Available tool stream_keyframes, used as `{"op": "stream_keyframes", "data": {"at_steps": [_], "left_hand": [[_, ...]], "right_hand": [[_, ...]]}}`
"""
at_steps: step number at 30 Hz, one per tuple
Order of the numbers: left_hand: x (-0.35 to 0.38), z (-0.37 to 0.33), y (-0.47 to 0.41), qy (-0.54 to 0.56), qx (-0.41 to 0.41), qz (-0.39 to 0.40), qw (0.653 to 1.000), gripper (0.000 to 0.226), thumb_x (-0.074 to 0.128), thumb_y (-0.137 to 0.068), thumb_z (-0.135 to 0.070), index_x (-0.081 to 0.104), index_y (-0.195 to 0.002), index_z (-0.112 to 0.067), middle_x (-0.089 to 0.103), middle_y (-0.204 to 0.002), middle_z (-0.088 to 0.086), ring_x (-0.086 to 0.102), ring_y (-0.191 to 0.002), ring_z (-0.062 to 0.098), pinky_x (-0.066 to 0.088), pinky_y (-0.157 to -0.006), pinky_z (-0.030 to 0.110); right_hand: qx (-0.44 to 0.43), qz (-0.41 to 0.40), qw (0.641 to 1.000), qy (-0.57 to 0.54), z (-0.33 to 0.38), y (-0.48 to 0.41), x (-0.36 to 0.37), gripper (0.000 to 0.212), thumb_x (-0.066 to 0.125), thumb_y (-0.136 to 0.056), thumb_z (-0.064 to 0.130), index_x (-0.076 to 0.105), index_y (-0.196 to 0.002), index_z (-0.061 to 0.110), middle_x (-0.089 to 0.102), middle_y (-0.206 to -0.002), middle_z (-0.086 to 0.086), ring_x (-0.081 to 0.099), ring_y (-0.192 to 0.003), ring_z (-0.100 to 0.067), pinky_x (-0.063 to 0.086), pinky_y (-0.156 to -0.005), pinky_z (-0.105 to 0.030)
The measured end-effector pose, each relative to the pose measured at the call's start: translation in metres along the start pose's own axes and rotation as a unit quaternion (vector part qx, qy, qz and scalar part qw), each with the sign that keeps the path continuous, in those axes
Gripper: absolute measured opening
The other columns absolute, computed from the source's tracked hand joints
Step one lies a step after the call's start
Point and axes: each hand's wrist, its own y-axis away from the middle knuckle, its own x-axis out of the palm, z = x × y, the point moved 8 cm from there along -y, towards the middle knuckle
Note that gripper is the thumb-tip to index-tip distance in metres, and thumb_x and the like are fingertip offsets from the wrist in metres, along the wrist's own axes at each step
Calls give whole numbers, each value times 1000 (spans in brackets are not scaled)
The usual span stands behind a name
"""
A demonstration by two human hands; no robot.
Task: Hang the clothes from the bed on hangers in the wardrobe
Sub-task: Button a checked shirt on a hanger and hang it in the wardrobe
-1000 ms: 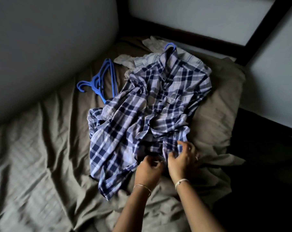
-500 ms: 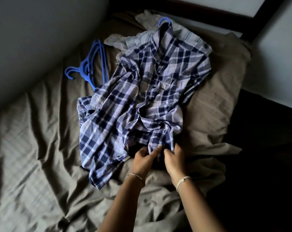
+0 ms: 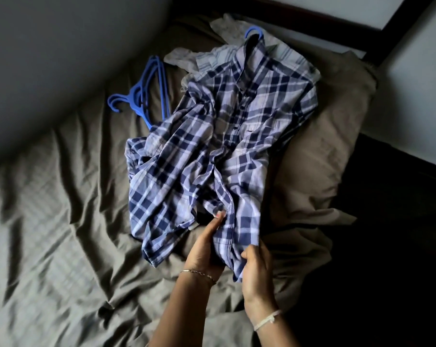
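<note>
Both hands have hold of the lower front of the plaid shirt (image 3: 227, 136). The left hand (image 3: 204, 249) pinches the button edge with its thumb raised against the cloth. The right hand (image 3: 257, 269), just beside it and lower in the frame, grips the hem with its fingers curled into the fabric.

From these hands the shirt spreads up the middle of the frame, crumpled on the grey bed sheet (image 3: 61, 221) and partly on the pillow (image 3: 324, 151). Its collar lies at the upper centre, where the blue hook of a hanger (image 3: 254, 31) sticks out. A stack of spare blue hangers (image 3: 146, 88) lies on the sheet to the upper left, touching the shirt's sleeve.

Half a second ago the hands met fingertip to fingertip at the button edge. Now the hem is drawn toward the bottom of the frame and drapes over the left palm, and the right hand has dropped lower.

Cloth hides most fingers of both hands. Only the hook of the hanger inside the shirt shows. Pale clothes (image 3: 184, 56) under the collar are mostly covered, and the right side of the frame is too dark to read.
</note>
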Motion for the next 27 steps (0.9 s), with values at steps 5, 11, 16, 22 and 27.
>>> {"op": "stream_keyframes", "data": {"at_steps": [5,11,16,22,27], "left_hand": [[-28,15,9,-88,-29,-13,996,35,63,-80,-8,65,-114,0,57,-123,28,64,-98,31,50,-94,40],[-34,19,26,-59,-53,-19,997,25,62,-77,-15,74,-91,1,70,-97,20,70,-82,26,59,-75,34],[-34,4,35,-60,-44,-30,997,28,64,-88,-26,70,-85,1,72,-74,12,70,-69,22,57,-61,28],[-10,-11,45,-6,-33,60,998,87,94,-48,-33,61,-122,0,69,-107,21,72,-86,29,59,-59,37],[0,-11,55,-104,-50,79,990,62,97,-25,-29,77,-78,-3,70,-72,13,67,-55,21,51,-44,26]], "right_hand": [[-1,-27,999,-21,-21,-4,-13,38,39,-99,24,70,-84,9,73,-87,-3,68,-76,-11,54,-69,-25],[26,-47,993,107,-46,-23,-26,22,51,-95,18,62,-114,19,66,-111,-10,62,-106,-33,51,-85,-35],[-98,40,972,209,-12,-17,16,60,64,-83,6,39,-137,9,55,-126,-11,57,-115,-24,45,-93,-28],[-150,40,976,152,3,-23,35,65,59,-85,56,42,-138,25,51,-140,1,51,-127,-11,39,-107,-34],[-140,-67,951,267,5,-26,19,49,57,-84,44,49,-129,24,64,-121,-1,63,-107,-24,47,-85,-32]]}}
